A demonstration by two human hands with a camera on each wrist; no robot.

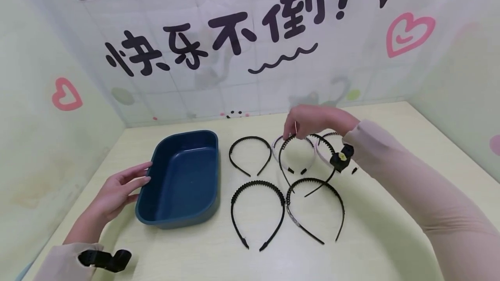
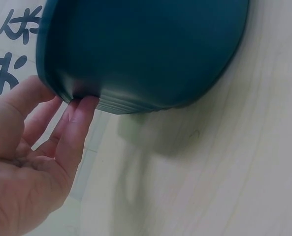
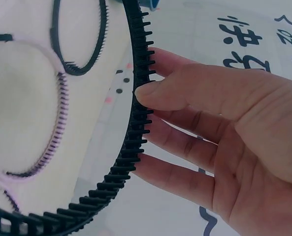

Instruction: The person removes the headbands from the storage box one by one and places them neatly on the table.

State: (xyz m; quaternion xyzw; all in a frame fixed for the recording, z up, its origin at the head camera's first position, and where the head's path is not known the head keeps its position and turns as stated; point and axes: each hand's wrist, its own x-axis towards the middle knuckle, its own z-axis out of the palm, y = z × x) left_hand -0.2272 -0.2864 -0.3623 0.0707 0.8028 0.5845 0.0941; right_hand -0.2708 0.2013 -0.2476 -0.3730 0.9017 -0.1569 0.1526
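My right hand [image 1: 310,120] pinches a black toothed headband [image 3: 130,132] at the top of its arch, thumb on one side and fingers on the other. The headband hangs with its two ends downward, overlapping a lilac headband [image 1: 273,153] and a black headband with a patterned side [image 1: 343,211] in the head view. On the left, my left hand [image 1: 119,192] touches the outer side of a dark blue plastic bin [image 1: 216,172] with extended fingertips. Seen from the left wrist, those fingertips lie against the bin's wall near its edge.
Another black headband [image 1: 250,138] lies right of the bin, with a wavy black one [image 1: 258,182] nearer me. A second lilac headband [image 1: 321,154] is partly hidden behind my right wrist. Behind the table [image 1: 187,255] hangs a printed white sheet [image 1: 218,81].
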